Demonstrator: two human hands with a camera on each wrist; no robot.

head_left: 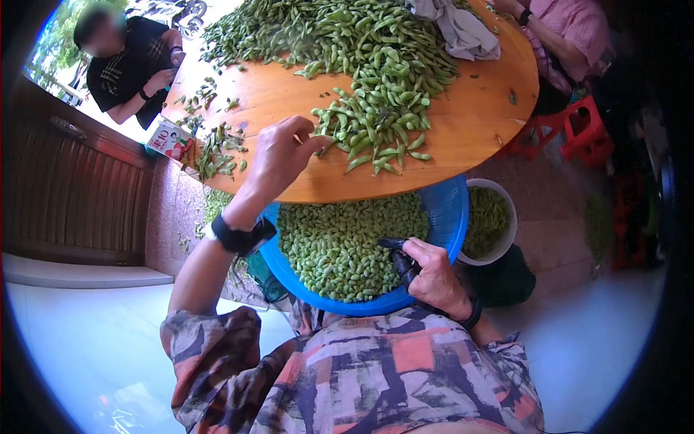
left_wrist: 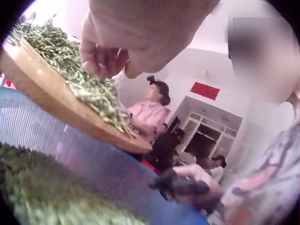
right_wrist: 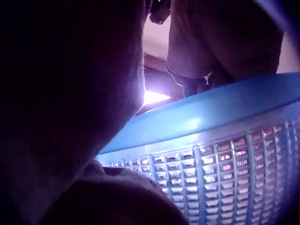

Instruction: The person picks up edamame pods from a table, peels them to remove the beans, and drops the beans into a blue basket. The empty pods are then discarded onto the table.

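Open air over blue basket [head_left: 460, 217], table edge [head_left: 347, 194] overhanging its far side, pod heap [head_left: 376, 69] blocking beyond

Wooden table [head_left: 481, 116] | green pods [head_left: 390, 87], heaped | scattered scraps [head_left: 217, 153], left | pale cloth [head_left: 471, 35], right

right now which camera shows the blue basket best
The head view: it shows most of the basket and the beans inside, though the table hides its far edge. The left wrist view catches part of its inner wall; the right wrist view, a stretch of rim and latticed outside.
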